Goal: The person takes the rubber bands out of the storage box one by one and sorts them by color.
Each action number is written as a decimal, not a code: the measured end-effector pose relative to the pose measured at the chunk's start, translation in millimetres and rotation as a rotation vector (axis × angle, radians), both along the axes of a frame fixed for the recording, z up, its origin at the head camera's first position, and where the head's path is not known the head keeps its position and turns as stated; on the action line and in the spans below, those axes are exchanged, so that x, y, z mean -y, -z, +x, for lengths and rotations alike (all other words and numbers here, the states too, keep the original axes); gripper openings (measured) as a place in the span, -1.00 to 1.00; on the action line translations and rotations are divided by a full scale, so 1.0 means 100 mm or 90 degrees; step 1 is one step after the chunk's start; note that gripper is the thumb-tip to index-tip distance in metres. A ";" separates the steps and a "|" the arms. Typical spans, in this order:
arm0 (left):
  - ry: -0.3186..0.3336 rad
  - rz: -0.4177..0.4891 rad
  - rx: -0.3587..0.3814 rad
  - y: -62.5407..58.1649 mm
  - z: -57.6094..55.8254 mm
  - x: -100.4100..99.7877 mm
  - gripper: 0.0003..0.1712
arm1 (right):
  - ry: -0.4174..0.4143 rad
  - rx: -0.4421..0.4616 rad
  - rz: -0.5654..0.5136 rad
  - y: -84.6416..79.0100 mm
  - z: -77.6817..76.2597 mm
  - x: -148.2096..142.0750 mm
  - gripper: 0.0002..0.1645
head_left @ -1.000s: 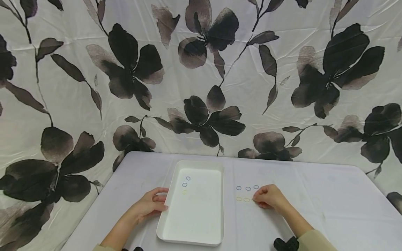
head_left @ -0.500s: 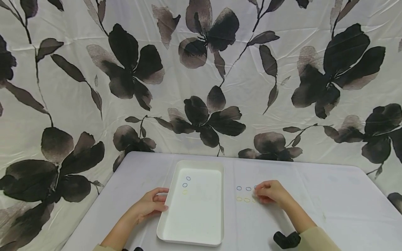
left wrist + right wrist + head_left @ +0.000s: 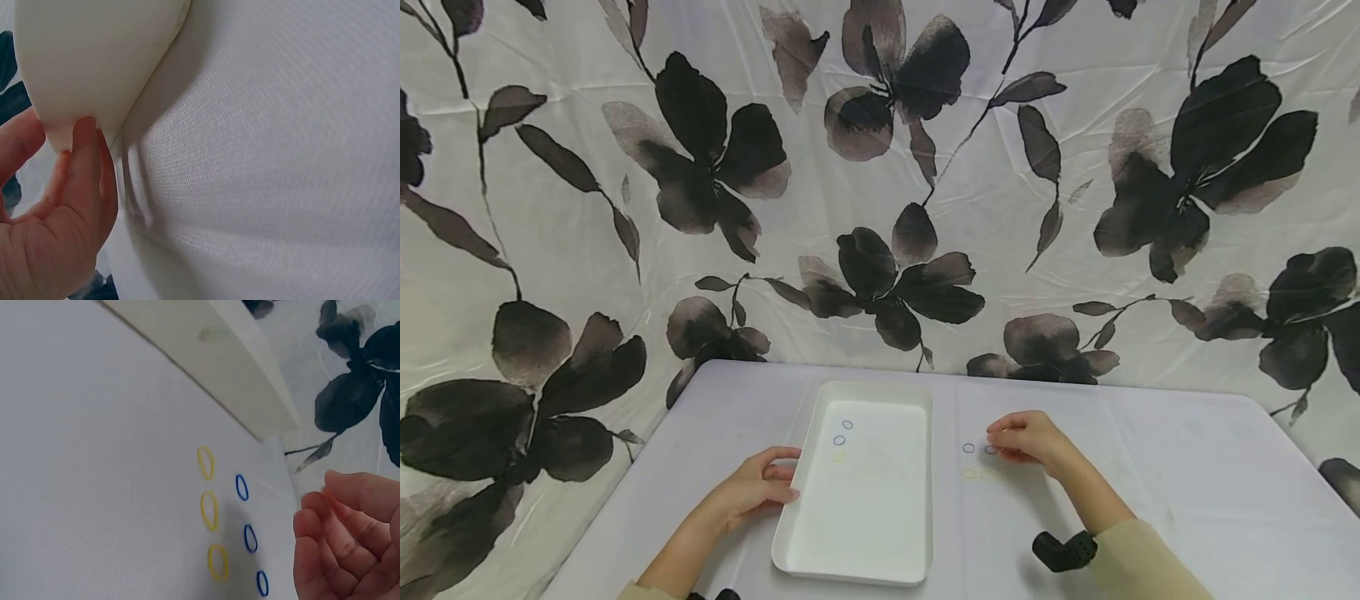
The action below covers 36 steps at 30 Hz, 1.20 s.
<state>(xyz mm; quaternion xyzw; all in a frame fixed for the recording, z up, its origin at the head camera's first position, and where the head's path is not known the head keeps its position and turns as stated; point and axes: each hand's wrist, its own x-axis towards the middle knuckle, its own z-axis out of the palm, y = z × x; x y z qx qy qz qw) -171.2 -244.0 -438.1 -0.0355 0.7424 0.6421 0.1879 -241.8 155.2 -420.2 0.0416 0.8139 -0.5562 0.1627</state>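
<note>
Tray (image 3: pixel 854 558) stands lower centre, its left edge pinched in my left hand (image 3: pixel 751 492); three rings (image 3: pixel 834 440) lie at its upper left. Right of it, near six more rings (image 3: pixel 202 511), my right hand (image 3: pixel 1030 437) curls, fingertips nearly meeting; I cannot tell if they hold anything.

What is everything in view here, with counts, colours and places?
Table: one, white
Backdrop: one, white with dark flowers, behind the table
Tray: one, white, on the table
Tray's blue rings: two, blue, inside, far left
Tray's yellow ring: one, yellow, nearer than that pair
Loose blue rings: three, blue, right of the tray, far row
Loose yellow rings: three, yellow, near row
Black object: one, black, by the right sleeve
Sleeves: two, beige, forearms
Left hand: one, bare, touching the tray's left side
Right hand: one, bare, near the loose rings; any hold unclear
</note>
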 end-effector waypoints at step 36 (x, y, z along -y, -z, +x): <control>0.013 0.015 0.017 0.00 -0.03 0.00 -0.16 | -0.055 -0.027 0.002 -0.22 -0.27 0.62 -0.81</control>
